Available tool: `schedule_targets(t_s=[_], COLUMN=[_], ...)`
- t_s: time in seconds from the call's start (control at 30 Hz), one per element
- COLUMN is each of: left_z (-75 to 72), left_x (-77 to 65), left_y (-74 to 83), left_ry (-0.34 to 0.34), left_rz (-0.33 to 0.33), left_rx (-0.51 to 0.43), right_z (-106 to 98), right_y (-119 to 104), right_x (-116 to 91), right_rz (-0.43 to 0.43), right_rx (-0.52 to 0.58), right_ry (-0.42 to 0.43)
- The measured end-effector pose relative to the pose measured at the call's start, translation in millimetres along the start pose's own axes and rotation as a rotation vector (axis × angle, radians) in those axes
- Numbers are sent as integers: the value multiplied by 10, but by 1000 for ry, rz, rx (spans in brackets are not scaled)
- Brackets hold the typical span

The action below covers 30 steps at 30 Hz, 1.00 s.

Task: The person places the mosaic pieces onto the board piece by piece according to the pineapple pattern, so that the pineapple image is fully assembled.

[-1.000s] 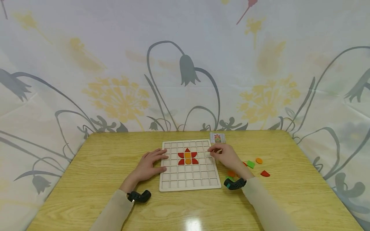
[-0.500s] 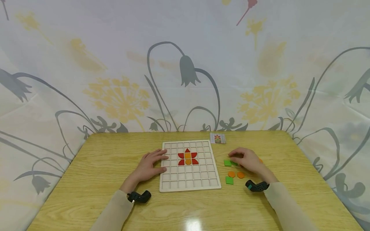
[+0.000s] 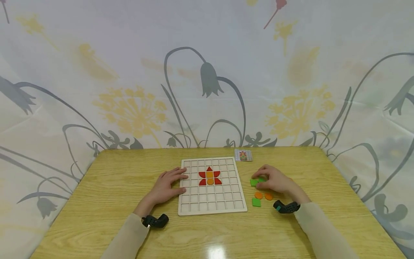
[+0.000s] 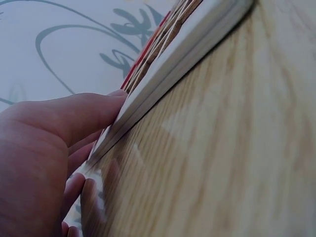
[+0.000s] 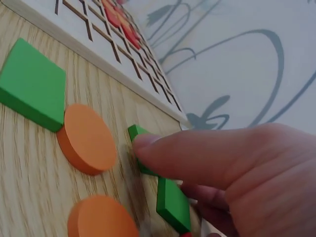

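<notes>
My left hand [image 3: 165, 187] rests with spread fingers on the left edge of the white grid board [image 3: 194, 207]. In the left wrist view the thumb [image 4: 98, 111] lies against the board's side. Red and orange tiles form a figure in the grid, with a red triangle [image 3: 209, 168] on top. Right of the board, my right hand [image 3: 274, 180] pinches a green square tile [image 3: 253, 182] between thumb and fingers, low over the table. Another green tile [image 5: 173, 205] lies beside it. The fingertips behind the pinched tile are partly hidden in the right wrist view.
Nearer the front lie two orange round tiles [image 3: 258, 195] and a green square tile [image 3: 256, 202]. A small pattern card [image 3: 243, 155] sits by the board's far right corner. A printed cloth [image 3: 207, 108] hangs behind the wooden table [image 3: 129, 162].
My right hand has moved from the board's right edge out to the loose tiles, then slightly left onto a green square. My left hand has stayed in place.
</notes>
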<state>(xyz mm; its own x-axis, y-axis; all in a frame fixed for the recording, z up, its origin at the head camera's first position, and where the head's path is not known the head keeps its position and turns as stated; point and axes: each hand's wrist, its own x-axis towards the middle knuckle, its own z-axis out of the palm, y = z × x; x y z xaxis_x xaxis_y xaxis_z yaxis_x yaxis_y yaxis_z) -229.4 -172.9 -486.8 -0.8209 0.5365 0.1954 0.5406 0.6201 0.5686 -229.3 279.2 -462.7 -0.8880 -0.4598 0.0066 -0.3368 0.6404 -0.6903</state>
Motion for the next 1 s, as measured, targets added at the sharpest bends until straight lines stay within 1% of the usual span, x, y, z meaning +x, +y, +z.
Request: schedule_targets(t_s=[0.1, 0.17, 0.4, 0.67, 0.83, 1.0], left_z=[-4, -7, -14, 20, 36, 30], left_x=[8, 14, 26, -3, -4, 0], left_y=[7, 10, 9, -24, -44, -39], left_ry=[-2, -2, -1, -1, 11, 13], left_rz=[-2, -3, -5, -4, -2, -2], left_rx=[-4, -6, -8, -7, -4, 4], right_z=[-4, -5, 33, 93, 109, 104], right_y=[-46, -65, -66, -100, -106, -105], right_x=[17, 28, 51, 37, 22, 7], right_rz=[-31, -34, 11, 7, 38, 37], right_rx=[-27, -46, -62, -61, -57, -59], right_ry=[-9, -3, 33, 79, 112, 151])
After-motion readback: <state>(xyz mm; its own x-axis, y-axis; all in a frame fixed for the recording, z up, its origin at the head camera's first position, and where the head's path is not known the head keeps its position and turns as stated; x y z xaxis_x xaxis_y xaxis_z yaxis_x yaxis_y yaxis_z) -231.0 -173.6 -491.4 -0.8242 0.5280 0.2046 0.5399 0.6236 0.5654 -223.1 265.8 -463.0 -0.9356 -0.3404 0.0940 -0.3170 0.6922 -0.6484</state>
